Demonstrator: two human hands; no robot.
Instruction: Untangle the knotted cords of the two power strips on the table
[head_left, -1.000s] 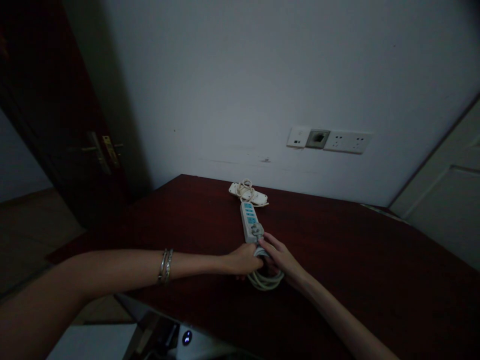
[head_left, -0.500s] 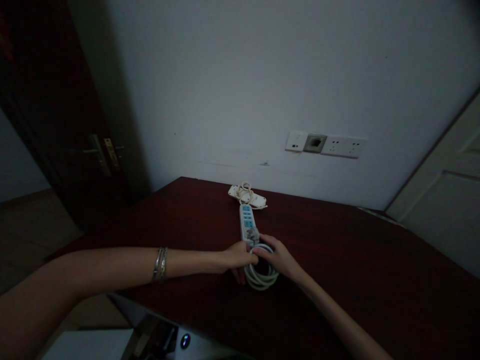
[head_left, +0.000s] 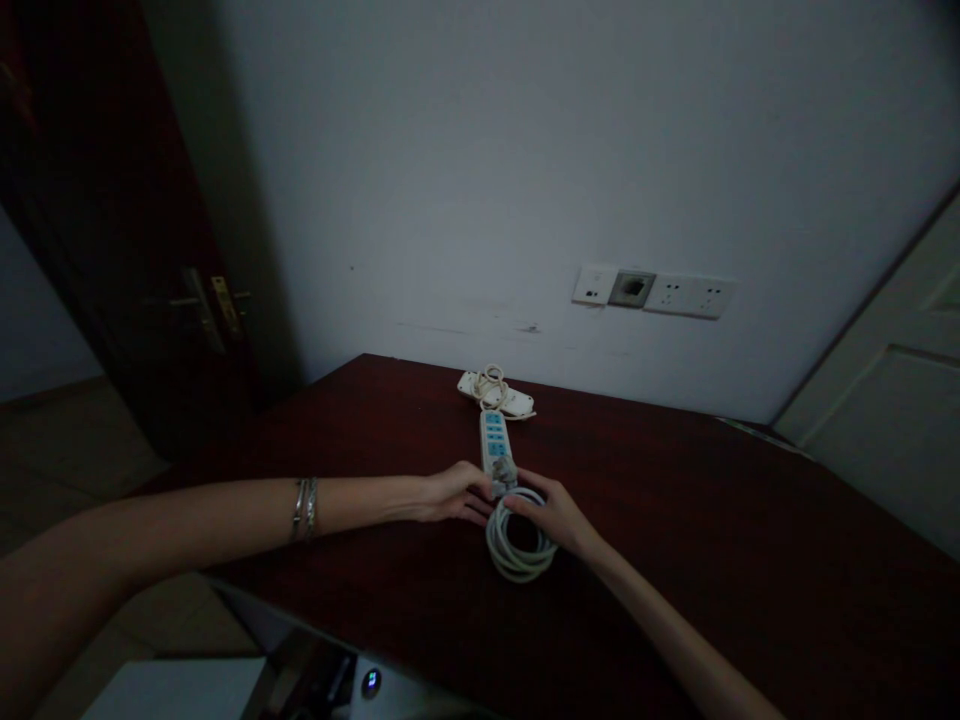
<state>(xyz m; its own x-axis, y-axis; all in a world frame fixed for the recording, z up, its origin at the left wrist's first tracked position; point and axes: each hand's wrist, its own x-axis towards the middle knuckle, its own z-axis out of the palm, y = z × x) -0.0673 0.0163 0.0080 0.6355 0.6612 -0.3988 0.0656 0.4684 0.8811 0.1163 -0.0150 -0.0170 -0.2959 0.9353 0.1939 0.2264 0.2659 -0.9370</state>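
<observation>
A white power strip point(head_left: 494, 434) with blue sockets lies on the dark red-brown table, pointing away from me. At its near end is a greyish, see-through-looking plug point(head_left: 504, 469). Just in front lies its white cable point(head_left: 517, 572), wound into a round coil. My right hand point(head_left: 553, 512) grips the coil's upper right, thumb across the loops. My left hand point(head_left: 459, 492) is at the coil's left side, fingers stretched and apart, thumb tip by the strip's near end; whether it touches the strip is unclear. Behind, a second white power strip point(head_left: 517, 402) carries its own cream cord point(head_left: 491, 390).
The table point(head_left: 675, 520) meets a pale wall with a row of wall sockets point(head_left: 686, 296). A dark door with a handle point(head_left: 225, 305) stands at left, a white door point(head_left: 915, 400) at right. Below the front edge is a white device point(head_left: 397, 692) with a lit display.
My left hand has drawn back to the left from the coil, its fingers loosening. My right hand stays on the coiled cable, and both strips lie where they were.
</observation>
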